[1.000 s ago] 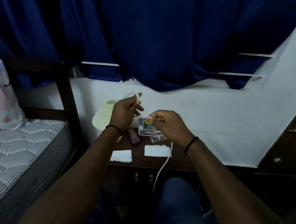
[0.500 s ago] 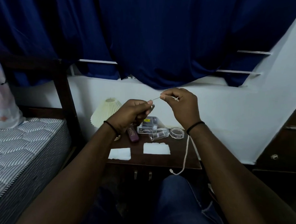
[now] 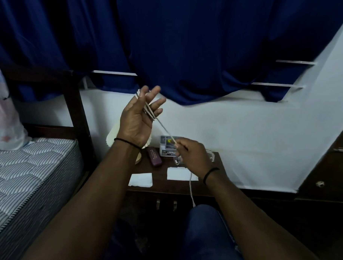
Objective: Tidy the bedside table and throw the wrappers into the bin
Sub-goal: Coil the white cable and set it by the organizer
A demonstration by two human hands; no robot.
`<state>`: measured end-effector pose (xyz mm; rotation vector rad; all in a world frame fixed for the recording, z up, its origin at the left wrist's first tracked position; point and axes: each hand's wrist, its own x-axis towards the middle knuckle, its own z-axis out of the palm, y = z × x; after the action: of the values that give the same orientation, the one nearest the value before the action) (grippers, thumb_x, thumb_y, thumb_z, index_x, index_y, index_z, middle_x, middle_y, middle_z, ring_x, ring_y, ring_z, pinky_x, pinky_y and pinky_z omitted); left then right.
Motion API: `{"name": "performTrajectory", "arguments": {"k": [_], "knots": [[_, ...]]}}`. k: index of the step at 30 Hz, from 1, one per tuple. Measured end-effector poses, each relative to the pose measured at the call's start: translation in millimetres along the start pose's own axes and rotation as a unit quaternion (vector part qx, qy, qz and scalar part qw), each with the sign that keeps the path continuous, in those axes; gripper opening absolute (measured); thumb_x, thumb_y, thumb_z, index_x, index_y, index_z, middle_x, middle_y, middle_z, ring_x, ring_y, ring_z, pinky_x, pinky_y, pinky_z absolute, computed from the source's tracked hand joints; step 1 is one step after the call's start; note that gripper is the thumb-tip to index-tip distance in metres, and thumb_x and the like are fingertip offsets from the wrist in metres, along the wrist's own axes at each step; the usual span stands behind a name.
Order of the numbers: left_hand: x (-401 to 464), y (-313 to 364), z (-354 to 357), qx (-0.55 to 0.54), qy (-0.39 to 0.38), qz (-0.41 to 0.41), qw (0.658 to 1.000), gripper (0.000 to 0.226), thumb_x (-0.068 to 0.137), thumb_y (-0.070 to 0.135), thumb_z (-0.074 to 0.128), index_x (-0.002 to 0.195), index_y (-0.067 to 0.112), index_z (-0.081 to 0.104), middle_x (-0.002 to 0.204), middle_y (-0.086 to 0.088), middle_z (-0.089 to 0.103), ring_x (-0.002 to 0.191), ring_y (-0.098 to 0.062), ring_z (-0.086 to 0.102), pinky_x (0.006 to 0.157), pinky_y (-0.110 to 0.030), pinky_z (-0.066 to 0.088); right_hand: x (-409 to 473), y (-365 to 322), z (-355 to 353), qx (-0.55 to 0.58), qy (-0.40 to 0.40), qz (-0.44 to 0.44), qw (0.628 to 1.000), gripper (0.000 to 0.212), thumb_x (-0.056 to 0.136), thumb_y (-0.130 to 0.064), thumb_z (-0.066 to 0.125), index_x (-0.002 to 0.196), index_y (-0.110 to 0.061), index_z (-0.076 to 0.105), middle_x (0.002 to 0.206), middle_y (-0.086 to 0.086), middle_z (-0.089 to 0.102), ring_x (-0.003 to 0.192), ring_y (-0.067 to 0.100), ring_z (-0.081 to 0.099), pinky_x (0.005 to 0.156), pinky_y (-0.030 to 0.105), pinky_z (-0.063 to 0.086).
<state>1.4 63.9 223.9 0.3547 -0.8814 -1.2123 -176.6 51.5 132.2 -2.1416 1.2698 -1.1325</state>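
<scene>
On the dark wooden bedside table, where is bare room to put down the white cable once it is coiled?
Bare wood on the dark wooden bedside table lies between the two white paper squares. The back is crowded: maroon case, small box, clear plastic pieces.

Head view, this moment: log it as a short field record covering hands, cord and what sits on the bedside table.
left hand: raised, fingers spread, white cord looped around them
right hand: pinches the cord low over the table
cord: taut between the hands, tail hanging past the table's front edge
bedside table: dark wood
on table: two white paper pieces, maroon case, small box
wrappers binned: no bin visible
</scene>
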Motion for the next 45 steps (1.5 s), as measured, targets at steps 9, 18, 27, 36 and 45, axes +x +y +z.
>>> {"name": "performTrajectory", "arguments": {"k": [9,18,27,36,45], "knots": [[-1,-24,-25,0.364,0.023,0.055,0.929,0.041,0.101,0.010,0.047,0.141,0.006,0.047,0.113,-0.011,0.070,0.102,-0.025,0.070,0.086,-0.024,0.055,-10,-37,-2,0.020,-0.025,-0.036,0.999,0.018,0.094,-0.031,0.060,0.082,-0.021,0.069,0.059,-0.013,0.059,0.057,0.002,0.055,0.062,0.029,0.048],[-17,-34,-30,0.479,-0.078,-0.039,0.874,0.036,0.104,0.027,0.042,0.095,0.006,0.070,0.059,-0.005,0.049,0.044,-0.005,0.043,0.047,-0.015,0.035,12,-57,-44,-0.049,0.026,-0.066,0.996,0.010,0.089,-0.028,0.064,0.085,-0.024,0.074,0.084,-0.013,0.072,0.082,0.005,0.065,0.079,0.034,0.054],[-21,-18,-23,0.257,-0.166,-0.220,0.926,0.050,0.101,0.043,0.038,0.064,0.014,0.056,0.047,0.000,0.034,0.036,-0.011,0.018,0.040,-0.016,0.016,24,-33,-59,-0.045,0.142,-0.077,0.986,0.006,0.086,-0.032,0.067,0.087,-0.030,0.073,0.087,-0.013,0.070,0.085,0.005,0.063,0.078,0.036,0.054],[-17,-15,-17,0.013,-0.123,-0.175,0.977,0.035,0.102,0.032,0.036,0.102,0.010,0.064,0.060,0.007,0.050,0.040,-0.005,0.039,0.039,-0.018,0.030,4,5,-23,-0.066,0.074,0.009,0.995,0.030,0.096,-0.015,0.054,0.119,-0.024,0.070,0.096,0.006,0.072,0.091,0.022,0.067,0.085,0.036,0.054],[-6,-20,-26,0.128,0.028,-0.021,0.991,0.033,0.104,0.029,0.041,0.127,0.009,0.055,0.098,-0.005,0.072,0.091,-0.022,0.069,0.077,-0.029,0.053,-24,-4,11,-0.087,-0.107,-0.022,0.990,0.021,0.092,-0.011,0.053,0.095,-0.022,0.071,0.082,-0.005,0.069,0.077,0.007,0.060,0.069,0.027,0.046]]}}
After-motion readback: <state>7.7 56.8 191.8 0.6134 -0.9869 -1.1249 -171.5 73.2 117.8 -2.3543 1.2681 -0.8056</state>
